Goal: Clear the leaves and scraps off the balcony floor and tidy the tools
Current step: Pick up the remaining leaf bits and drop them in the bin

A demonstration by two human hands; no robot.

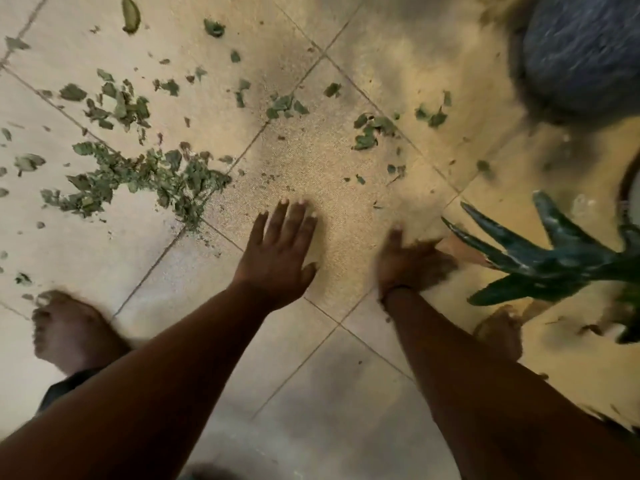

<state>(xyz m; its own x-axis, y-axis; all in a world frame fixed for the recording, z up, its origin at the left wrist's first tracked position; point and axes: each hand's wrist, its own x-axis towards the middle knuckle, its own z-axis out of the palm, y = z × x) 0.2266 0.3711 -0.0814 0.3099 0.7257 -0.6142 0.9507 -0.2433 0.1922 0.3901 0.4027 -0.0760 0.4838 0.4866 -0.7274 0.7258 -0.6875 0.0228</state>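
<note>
The tiled floor (332, 393) fills the view, its grout lines running on the diagonal. A round dark blue thing (585, 46), blurred, sits at the upper right; whether it is a container, and what it holds, cannot be told. At the right edge a plant (540, 261) reaches in with dark pointed leaves, and behind it shows a curved rim (623, 188), perhaps a pot; its contents are out of sight. Two bare feet stand on the tiles, the left foot (69, 330) and the right foot (502, 334). The left hand (280, 254) is held flat over the floor, fingers straight and spread, holding nothing. The right hand (412, 265) is blurred, close to a brown scrap (464, 249); whether it grips it cannot be told. The leaves (145, 178) lie scattered over the upper left tiles, the thickest heap just left of the left hand, smaller bits (370, 131) beyond both hands.
</note>
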